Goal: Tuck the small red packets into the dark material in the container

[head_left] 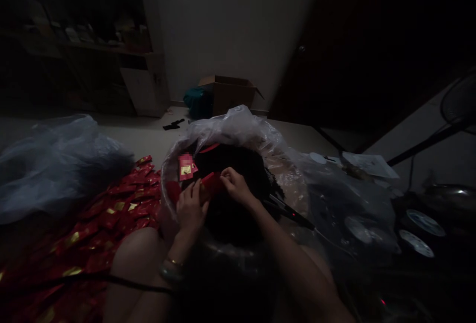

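My left hand (191, 206) is closed on the left part of a small red packet (210, 184), fingers laid across it. My right hand (237, 185) pinches at the right end of the same packet, fingertips pressed together. Both hands are above a large tub lined with clear plastic (238, 117), which holds a dark, loose-looking mass (238, 159). Another red packet with a gold label (186, 169) lies inside the tub's left side. Beside my right forearm, a dark long-handled tool with a red light (292, 212) rests across the tub.
A heap of red packets (119, 204) spreads at the left, beside a clear plastic bag (55, 164). Behind stand an open cardboard box (234, 96) and a teal bag (197, 100). Plastic sheeting (345, 204) and a fan (461, 99) are on the right. A cord crosses at lower left.
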Demonstrator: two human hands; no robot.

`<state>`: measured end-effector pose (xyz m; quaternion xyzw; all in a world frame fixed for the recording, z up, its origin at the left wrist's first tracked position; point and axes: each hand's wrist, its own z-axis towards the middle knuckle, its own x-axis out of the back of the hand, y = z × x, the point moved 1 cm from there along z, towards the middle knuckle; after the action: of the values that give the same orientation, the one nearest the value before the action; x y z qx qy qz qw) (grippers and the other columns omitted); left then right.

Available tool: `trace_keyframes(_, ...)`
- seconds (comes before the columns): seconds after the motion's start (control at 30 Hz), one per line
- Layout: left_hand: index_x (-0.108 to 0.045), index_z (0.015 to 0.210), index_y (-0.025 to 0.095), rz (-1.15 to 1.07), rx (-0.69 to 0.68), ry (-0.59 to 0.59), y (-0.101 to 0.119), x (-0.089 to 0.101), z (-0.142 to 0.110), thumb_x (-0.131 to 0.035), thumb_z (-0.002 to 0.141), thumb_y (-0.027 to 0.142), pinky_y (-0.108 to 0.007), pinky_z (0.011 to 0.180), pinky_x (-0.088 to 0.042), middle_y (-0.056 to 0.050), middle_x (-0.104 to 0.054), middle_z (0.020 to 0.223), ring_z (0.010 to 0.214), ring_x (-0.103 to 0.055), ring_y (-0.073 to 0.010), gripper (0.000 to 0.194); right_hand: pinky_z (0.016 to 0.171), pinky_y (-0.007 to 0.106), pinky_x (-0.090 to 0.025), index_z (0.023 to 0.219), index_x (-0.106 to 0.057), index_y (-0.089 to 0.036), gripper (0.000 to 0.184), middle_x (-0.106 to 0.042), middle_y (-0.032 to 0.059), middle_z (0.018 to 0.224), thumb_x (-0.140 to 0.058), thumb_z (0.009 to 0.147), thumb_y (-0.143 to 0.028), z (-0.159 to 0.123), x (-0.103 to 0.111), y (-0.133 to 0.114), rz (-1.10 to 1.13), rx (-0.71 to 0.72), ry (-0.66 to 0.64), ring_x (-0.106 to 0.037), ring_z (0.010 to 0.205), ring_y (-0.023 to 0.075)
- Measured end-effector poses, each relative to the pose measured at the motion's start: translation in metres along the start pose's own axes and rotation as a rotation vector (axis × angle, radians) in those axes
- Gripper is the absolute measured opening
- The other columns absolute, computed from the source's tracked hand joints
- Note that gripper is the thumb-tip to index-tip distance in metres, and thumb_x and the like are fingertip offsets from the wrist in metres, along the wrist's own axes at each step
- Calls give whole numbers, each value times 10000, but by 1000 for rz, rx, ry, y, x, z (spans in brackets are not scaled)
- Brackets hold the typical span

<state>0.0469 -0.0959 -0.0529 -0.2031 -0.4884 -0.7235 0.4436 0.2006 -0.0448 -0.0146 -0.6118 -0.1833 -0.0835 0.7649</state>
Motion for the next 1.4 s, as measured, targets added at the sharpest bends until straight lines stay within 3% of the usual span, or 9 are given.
trace_keyframes(0.13, -524, 1293, 210, -10, -112, -49, -4, -7, -5, -665, 721, 129, -407, 865, -468, -101, -606, 1046, 945, -511, -280, 595, 694, 281, -486, 876, -631, -170, 334, -678, -2, 755, -733, 626, -367, -18, 4, 2, 294, -159, -93, -630, 713, 161)
trace_keyframes(0.27, -526, 1296, 230, 11, -259, -20, 5, -6, -10, -711, 730, 242, -399, 828, -473, -91, -568, 1010, 906, -484, -263, 597, 659, 266, -465, 672, -613, -158, 268, -644, -14, 666, -762, 575, -358, -32, 9, 7, 281, -187, 7, -593, 654, 143)
trace_keyframes(0.37, -523, 1300, 265, 14, -362, -9, 12, -4, -12, -723, 729, 249, -375, 811, -476, -78, -551, 1020, 909, -479, -247, 605, 675, 256, -459, 730, -620, -169, 268, -653, -23, 723, -760, 573, -335, -43, 15, 9, 359, -183, 57, -595, 692, 139)
trace_keyframes(0.57, -600, 1213, 289, 2, -482, -42, 16, -8, -19, -708, 739, 204, -338, 773, -481, -75, -541, 1004, 880, -491, -224, 494, 699, 280, -438, 792, -707, -142, 352, -662, -6, 709, -786, 588, -418, -75, 17, 2, 405, -352, -255, -580, 677, 148)
trace_keyframes(0.67, -614, 1193, 274, 10, -585, -94, 22, -7, -22, -690, 768, 246, -352, 799, -475, -86, -556, 1045, 925, -496, -236, 432, 651, 267, -408, 673, -696, -135, 359, -628, -5, 633, -745, 623, -487, -85, 11, 9, 367, -382, -122, -535, 621, 131)
trace_keyframes(0.8, -643, 1131, 277, 108, -629, -36, 34, 5, -20, -701, 764, 313, -461, 894, -408, -94, -593, 1143, 1054, -470, -313, 373, 706, 287, -437, 772, -708, -162, 424, -666, 14, 721, -684, 665, -571, -87, 11, 20, 468, -303, 135, -571, 694, 159)
trace_keyframes(0.9, -631, 1130, 257, 154, -665, -11, 40, 15, -13, -693, 770, 304, -483, 880, -390, -87, -635, 1100, 1047, -476, -333, 368, 741, 303, -456, 851, -717, -180, 418, -681, 21, 788, -669, 701, -568, -89, 16, 19, 488, -251, 114, -593, 747, 174)
trace_keyframes(1.07, -593, 1108, 172, 23, -855, -122, 36, 12, 2, -589, 844, 280, -410, 844, -440, -99, -635, 1009, 897, -528, -241, 286, 832, 333, -450, 884, -738, -178, 410, -707, 20, 832, -804, 588, -454, -92, 19, 10, 603, -307, -10, -623, 802, 183)
trace_keyframes(1.4, -603, 989, 151, 12, -966, -39, 37, -7, -5, -551, 881, 321, -362, 775, -401, -78, -619, 898, 841, -509, -225, 208, 693, 273, -410, 758, -714, -125, 477, -664, 2, 686, -842, 495, -502, -91, 15, 33, 728, -511, -34, -556, 628, 116)
